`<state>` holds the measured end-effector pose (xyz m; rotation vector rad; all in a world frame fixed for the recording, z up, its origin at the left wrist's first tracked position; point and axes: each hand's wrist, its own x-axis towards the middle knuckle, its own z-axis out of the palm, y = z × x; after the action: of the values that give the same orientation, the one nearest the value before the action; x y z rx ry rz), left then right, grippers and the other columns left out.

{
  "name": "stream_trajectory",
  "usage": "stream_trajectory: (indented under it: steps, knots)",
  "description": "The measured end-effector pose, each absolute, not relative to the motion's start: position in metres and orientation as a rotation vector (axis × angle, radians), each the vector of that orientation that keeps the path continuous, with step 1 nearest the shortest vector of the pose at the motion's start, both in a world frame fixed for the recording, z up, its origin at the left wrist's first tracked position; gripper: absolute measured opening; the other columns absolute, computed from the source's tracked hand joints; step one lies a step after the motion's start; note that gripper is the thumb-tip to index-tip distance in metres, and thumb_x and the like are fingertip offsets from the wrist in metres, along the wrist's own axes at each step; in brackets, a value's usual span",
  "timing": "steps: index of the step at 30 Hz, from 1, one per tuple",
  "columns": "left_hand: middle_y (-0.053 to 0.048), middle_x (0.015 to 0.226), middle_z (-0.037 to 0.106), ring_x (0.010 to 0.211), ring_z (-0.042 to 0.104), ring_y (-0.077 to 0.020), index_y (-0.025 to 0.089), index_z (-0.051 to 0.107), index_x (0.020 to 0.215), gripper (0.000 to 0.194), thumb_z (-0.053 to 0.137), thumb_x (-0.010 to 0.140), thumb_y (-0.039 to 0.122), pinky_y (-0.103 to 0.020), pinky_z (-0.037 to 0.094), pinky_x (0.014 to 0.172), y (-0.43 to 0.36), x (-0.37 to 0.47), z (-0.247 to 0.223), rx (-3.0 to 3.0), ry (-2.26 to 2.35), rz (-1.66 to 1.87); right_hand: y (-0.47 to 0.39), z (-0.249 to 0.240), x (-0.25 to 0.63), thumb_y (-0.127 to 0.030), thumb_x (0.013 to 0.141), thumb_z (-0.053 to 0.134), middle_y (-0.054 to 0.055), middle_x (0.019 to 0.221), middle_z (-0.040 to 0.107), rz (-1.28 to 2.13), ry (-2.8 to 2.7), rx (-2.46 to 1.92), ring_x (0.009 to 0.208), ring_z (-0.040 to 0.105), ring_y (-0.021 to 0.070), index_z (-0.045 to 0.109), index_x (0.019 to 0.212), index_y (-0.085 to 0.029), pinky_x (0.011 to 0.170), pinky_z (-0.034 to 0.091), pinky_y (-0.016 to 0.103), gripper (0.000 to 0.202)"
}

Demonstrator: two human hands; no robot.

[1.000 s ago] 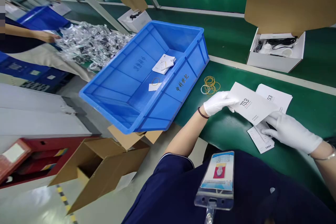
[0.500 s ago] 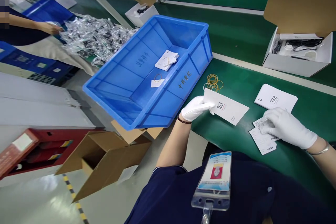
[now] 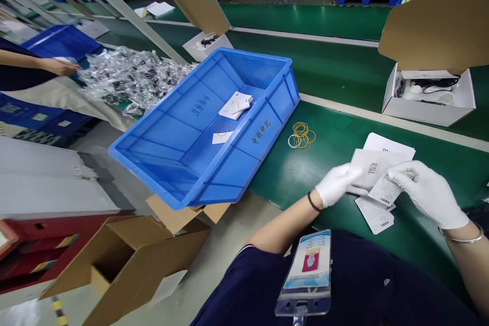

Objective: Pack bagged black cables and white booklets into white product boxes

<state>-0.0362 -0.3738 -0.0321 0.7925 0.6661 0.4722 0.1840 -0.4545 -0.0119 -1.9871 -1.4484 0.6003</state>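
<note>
Fingers pinched narrow on paper, left hand (image 3: 338,183) and right hand (image 3: 428,193) alike, above the green table (image 3: 275,173). In the blue crate (image 3: 229,178), some papers (image 3: 233,104), perhaps already dealt with. Seemingly left: a booklet stack (image 3: 382,141) just behind, loose cards (image 3: 376,219) just in front, rubber bands (image 3: 301,132) near the crate. In left grasp, a white booklet (image 3: 370,165), slightly blurred, dark TS3 lettering; in right, overlapping its corner in view, a smaller white card (image 3: 384,191), print too fine to read.
</note>
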Motion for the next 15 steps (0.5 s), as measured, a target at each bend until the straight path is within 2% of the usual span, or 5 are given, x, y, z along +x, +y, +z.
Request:
stream_trajectory:
  steps: [3,6,8,11,15]
  knots:
    - [-0.020,0.116,0.072,0.102,0.073,-0.0377,0.012,0.067,0.119,0.057,0.084,0.073,0.040,-0.057,0.056,0.094,-0.398,-0.017,-0.035,0.718,0.630,0.448,-0.452,-0.012,0.165,-0.062,0.091,0.056,0.006,0.101,0.074,0.330,-1.457,-1.950,0.085,0.070,0.0288,0.074,0.095,-0.024,0.068,0.054,0.037,0.042]
    - [-0.014,0.110,0.075,0.095,0.075,-0.0341,0.013,0.068,0.115,0.045,0.079,0.076,0.033,-0.055,0.055,0.099,-0.406,-0.008,-0.035,0.756,0.723,0.546,-0.449,-0.014,0.154,-0.060,0.098,0.051,0.008,0.106,0.074,0.093,-1.581,-1.858,0.088,0.070,0.0285,0.074,0.105,-0.022,0.071,0.055,0.037,0.044]
    - [-0.012,0.114,0.075,0.102,0.073,-0.0326,0.015,0.069,0.113,0.040,0.075,0.080,0.035,-0.052,0.055,0.101,-0.405,-0.007,-0.033,0.820,0.765,0.641,-0.448,-0.017,0.150,-0.056,0.102,0.048,0.011,0.108,0.073,-0.055,-1.672,-1.784,0.089,0.070,0.0288,0.071,0.113,-0.019,0.071,0.055,0.038,0.045]
    - [-0.010,0.124,0.072,0.118,0.067,-0.0305,0.018,0.069,0.116,0.040,0.071,0.083,0.040,-0.049,0.053,0.106,-0.404,-0.007,-0.029,0.927,0.787,0.774,-0.446,-0.025,0.148,-0.046,0.105,0.049,0.016,0.111,0.071,-0.272,-1.789,-1.703,0.092,0.069,0.0315,0.063,0.129,-0.013,0.072,0.055,0.040,0.043]
    - [-0.011,0.124,0.072,0.114,0.069,-0.0296,0.019,0.069,0.120,0.042,0.069,0.085,0.041,-0.050,0.053,0.106,-0.405,-0.006,-0.029,0.936,0.796,0.814,-0.446,-0.037,0.147,-0.037,0.103,0.056,0.023,0.130,0.062,-0.506,-1.848,-1.650,0.099,0.068,0.0361,0.043,0.149,-0.011,0.075,0.056,0.043,0.055]
